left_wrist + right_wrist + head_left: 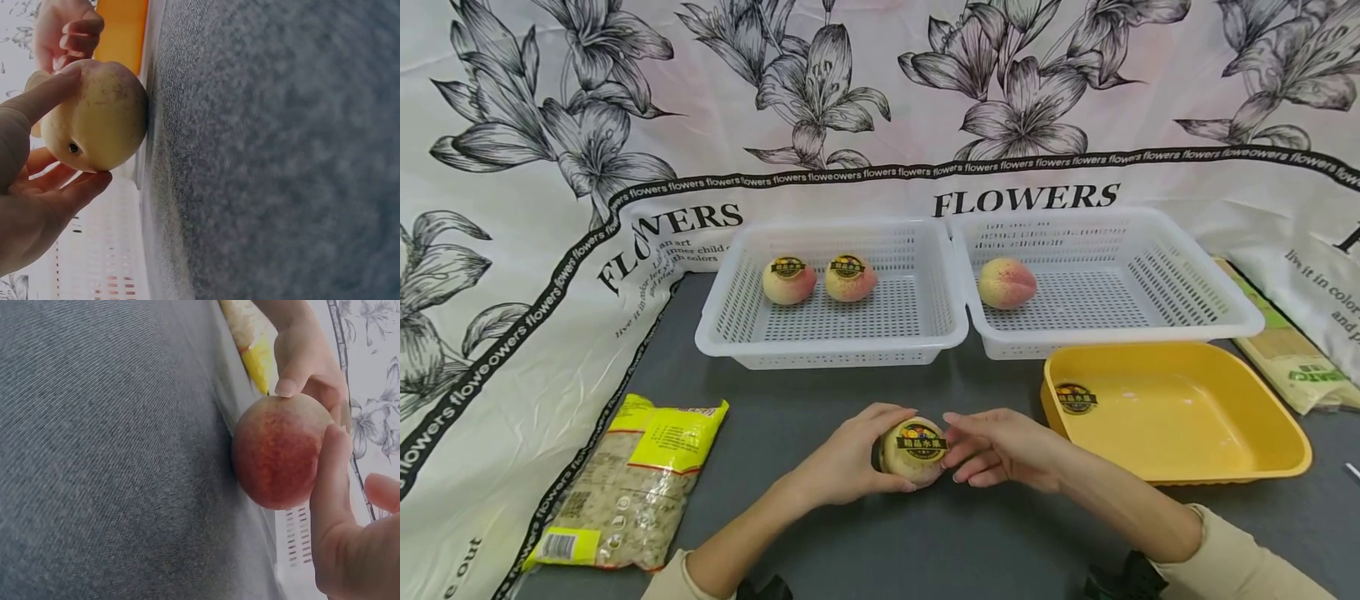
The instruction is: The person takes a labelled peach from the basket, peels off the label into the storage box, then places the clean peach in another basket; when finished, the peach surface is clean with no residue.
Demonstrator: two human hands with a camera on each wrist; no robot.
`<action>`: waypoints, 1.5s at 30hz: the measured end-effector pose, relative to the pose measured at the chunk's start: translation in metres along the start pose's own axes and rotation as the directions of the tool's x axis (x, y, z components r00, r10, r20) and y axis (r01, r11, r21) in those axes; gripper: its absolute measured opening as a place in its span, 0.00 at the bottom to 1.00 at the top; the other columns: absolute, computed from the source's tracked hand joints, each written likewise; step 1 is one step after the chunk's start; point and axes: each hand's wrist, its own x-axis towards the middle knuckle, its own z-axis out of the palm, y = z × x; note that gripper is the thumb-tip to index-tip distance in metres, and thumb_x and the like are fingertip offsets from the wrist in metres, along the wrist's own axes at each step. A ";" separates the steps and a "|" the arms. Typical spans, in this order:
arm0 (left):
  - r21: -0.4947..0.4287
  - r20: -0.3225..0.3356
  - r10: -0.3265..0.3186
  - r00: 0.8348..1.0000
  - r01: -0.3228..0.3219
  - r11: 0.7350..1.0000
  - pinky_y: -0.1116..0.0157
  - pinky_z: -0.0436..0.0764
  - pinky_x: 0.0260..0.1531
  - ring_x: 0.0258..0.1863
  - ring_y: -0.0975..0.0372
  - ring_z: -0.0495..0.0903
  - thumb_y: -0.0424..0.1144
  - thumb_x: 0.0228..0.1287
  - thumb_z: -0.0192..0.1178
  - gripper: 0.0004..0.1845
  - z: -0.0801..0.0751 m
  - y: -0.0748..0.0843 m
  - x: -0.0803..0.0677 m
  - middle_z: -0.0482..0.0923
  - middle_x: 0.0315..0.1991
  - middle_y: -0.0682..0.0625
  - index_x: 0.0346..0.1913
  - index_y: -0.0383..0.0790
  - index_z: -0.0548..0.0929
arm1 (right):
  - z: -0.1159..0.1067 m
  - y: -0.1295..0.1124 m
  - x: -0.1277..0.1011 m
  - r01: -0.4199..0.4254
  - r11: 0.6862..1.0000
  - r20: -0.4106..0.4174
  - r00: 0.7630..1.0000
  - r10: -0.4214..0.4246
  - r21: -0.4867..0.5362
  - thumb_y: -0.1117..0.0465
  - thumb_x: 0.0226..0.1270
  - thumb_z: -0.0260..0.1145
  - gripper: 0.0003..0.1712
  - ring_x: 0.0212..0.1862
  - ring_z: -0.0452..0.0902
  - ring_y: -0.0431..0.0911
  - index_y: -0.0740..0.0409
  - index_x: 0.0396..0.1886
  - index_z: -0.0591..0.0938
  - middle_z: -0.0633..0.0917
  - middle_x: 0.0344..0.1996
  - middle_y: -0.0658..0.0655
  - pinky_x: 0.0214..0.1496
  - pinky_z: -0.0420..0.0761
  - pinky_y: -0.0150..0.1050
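A peach (pixel 898 462) with a round black-and-gold label (pixel 921 442) on its upper side sits on the dark tabletop between the hands. My left hand (pixel 853 458) grips it from the left, thumb on the near side and fingers on the far side. At the label's right edge, my right hand (pixel 1007 450) touches with its fingertips. The right wrist view shows the peach's red side (pixel 278 453), with the right thumb (pixel 334 469) laid straight against it. A pale edge of the label stands out from the fruit in the left wrist view.
Two labelled peaches (pixel 790 281) lie in the left white basket (pixel 831 354). One peach (pixel 1006 283) without a visible label is in the right basket (pixel 1120 337). A yellow tray (pixel 1187 425) with a label (pixel 1077 398) stands at right. Food packets lie left (pixel 640 483) and far right (pixel 1292 350).
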 end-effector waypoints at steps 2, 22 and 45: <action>0.003 -0.001 0.006 1.000 -0.006 1.000 0.59 0.70 0.56 0.58 0.58 0.70 0.40 0.45 0.77 0.42 0.000 0.001 0.000 0.70 0.59 0.46 0.64 0.34 0.71 | 0.001 -0.001 0.000 -0.009 1.000 0.016 1.000 0.009 0.014 0.47 0.70 0.60 0.23 0.29 0.83 0.43 0.65 0.44 0.78 0.86 0.31 0.57 0.34 0.82 0.36; 0.015 0.007 0.034 0.999 -0.034 0.999 0.61 0.71 0.54 0.56 0.60 0.71 0.43 0.45 0.77 0.40 -0.001 -0.001 0.005 0.71 0.59 0.48 0.62 0.37 0.73 | 0.005 -0.020 -0.018 0.172 0.985 -0.071 0.982 -0.173 -0.024 0.61 0.68 0.63 0.11 0.31 0.84 0.45 0.68 0.40 0.80 0.85 0.30 0.59 0.38 0.82 0.39; 0.002 0.022 0.002 1.000 -0.002 1.000 0.58 0.72 0.54 0.58 0.58 0.71 0.42 0.48 0.76 0.41 -0.003 0.000 0.000 0.69 0.60 0.47 0.65 0.35 0.70 | -0.128 -0.009 -0.080 0.140 0.957 -0.239 0.949 -0.203 -0.256 0.61 0.73 0.57 0.13 0.37 0.84 0.50 0.67 0.45 0.80 0.84 0.34 0.59 0.42 0.81 0.42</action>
